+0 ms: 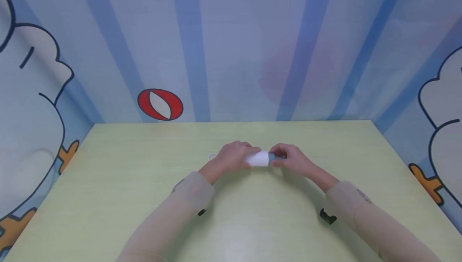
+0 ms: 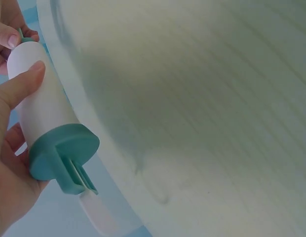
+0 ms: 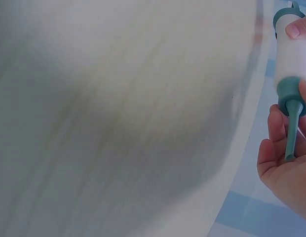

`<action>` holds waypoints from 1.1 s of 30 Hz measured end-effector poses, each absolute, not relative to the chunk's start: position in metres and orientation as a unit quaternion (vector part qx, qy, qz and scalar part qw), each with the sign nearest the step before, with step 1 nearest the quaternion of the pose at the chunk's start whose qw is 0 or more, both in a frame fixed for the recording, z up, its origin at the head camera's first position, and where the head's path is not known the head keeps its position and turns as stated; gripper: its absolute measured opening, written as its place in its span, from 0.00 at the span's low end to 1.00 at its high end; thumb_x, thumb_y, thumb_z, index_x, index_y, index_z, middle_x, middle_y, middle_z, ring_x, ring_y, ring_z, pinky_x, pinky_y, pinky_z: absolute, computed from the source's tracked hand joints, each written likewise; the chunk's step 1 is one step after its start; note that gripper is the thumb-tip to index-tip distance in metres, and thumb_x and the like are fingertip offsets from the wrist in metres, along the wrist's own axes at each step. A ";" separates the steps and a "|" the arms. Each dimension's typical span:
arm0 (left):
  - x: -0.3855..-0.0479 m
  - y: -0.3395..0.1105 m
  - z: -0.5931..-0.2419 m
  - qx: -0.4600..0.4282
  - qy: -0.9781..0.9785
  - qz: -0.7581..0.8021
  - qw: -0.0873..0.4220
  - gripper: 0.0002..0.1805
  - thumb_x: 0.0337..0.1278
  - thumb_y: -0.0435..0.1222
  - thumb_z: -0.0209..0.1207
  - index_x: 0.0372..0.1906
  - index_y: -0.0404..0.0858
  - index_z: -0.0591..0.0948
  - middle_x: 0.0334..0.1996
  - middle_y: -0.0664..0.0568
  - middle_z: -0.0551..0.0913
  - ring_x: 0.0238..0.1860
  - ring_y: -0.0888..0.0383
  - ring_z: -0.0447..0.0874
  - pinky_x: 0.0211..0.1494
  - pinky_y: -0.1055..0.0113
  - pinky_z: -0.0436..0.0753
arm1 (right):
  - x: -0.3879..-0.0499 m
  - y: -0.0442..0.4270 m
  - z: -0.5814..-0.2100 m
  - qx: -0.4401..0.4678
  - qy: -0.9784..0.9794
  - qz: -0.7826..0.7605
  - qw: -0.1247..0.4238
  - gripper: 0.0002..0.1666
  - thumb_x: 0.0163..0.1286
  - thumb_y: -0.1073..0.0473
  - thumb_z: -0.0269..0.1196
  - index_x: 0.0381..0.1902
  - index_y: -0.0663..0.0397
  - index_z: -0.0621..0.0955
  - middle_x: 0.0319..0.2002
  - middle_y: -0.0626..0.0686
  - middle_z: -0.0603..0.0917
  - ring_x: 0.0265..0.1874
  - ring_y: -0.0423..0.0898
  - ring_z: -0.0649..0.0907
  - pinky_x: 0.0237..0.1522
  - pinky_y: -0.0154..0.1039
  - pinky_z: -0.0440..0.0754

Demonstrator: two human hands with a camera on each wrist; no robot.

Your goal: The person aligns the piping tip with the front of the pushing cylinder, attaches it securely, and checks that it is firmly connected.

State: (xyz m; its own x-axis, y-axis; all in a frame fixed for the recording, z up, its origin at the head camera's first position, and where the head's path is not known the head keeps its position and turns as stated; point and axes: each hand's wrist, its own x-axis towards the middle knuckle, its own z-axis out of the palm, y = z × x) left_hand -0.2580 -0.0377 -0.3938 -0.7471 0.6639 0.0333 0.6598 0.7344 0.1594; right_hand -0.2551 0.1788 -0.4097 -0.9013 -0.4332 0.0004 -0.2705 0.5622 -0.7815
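Note:
A white cylindrical bottle [image 1: 258,159] with teal ends lies sideways between the two hands, over the middle of the table. My left hand [image 1: 234,156] grips its white body, thumb laid along the side in the left wrist view. Beside that hand is a teal end cap [image 2: 64,150] with a raised slotted part; a pale strip [image 2: 98,215] sticks out beyond it. At the other end, my right hand [image 1: 293,158] pinches the teal collar [image 3: 289,90]. From the collar a long thin teal spout [image 3: 292,131] extends over the right palm.
The pale yellow-green table [image 1: 144,150] spreads around both arms. Behind it rises a blue striped backdrop [image 1: 234,53] printed with a red and white ball [image 1: 160,104]. Cartoon-printed side panels [image 1: 29,134] flank the table.

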 end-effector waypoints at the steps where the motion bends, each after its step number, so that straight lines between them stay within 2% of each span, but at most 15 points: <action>1: -0.260 -0.037 -0.394 0.352 0.933 0.081 0.015 0.29 0.42 0.44 0.65 0.55 0.52 0.72 0.48 0.51 0.78 0.46 0.54 0.77 0.45 0.60 0.76 | -0.257 0.179 -0.410 -0.199 0.879 -0.423 0.097 0.18 0.55 0.62 0.63 0.43 0.64 0.76 0.38 0.59 0.80 0.34 0.45 0.76 0.37 0.36 0.73; 12: -0.271 -0.030 -0.402 0.317 0.945 0.081 0.026 0.31 0.41 0.42 0.66 0.56 0.51 0.72 0.48 0.51 0.79 0.46 0.54 0.77 0.45 0.61 0.76 | -0.275 0.178 -0.421 -0.176 0.889 -0.408 0.109 0.17 0.55 0.63 0.62 0.44 0.63 0.76 0.41 0.60 0.80 0.42 0.51 0.79 0.44 0.44 0.75; 21: -0.276 -0.025 -0.405 0.299 0.952 0.051 0.036 0.28 0.45 0.41 0.63 0.56 0.52 0.72 0.46 0.55 0.80 0.43 0.55 0.79 0.42 0.60 0.75 | -0.284 0.177 -0.428 -0.182 0.890 -0.401 0.116 0.16 0.55 0.63 0.62 0.43 0.63 0.76 0.40 0.60 0.80 0.40 0.50 0.78 0.42 0.42 0.75; 28: -0.277 -0.023 -0.408 0.257 0.964 0.044 0.052 0.31 0.46 0.45 0.62 0.60 0.54 0.67 0.50 0.57 0.79 0.44 0.54 0.77 0.46 0.58 0.68 | -0.285 0.178 -0.430 -0.191 0.894 -0.389 0.112 0.19 0.55 0.62 0.63 0.44 0.64 0.75 0.38 0.59 0.79 0.37 0.48 0.76 0.40 0.39 0.73; 33: -0.276 -0.028 -0.410 0.245 0.968 0.044 0.039 0.34 0.45 0.48 0.61 0.62 0.54 0.64 0.54 0.57 0.75 0.50 0.54 0.74 0.50 0.56 0.67 | -0.284 0.178 -0.427 -0.192 0.898 -0.380 0.113 0.22 0.54 0.61 0.63 0.46 0.64 0.74 0.40 0.60 0.79 0.39 0.50 0.76 0.43 0.42 0.74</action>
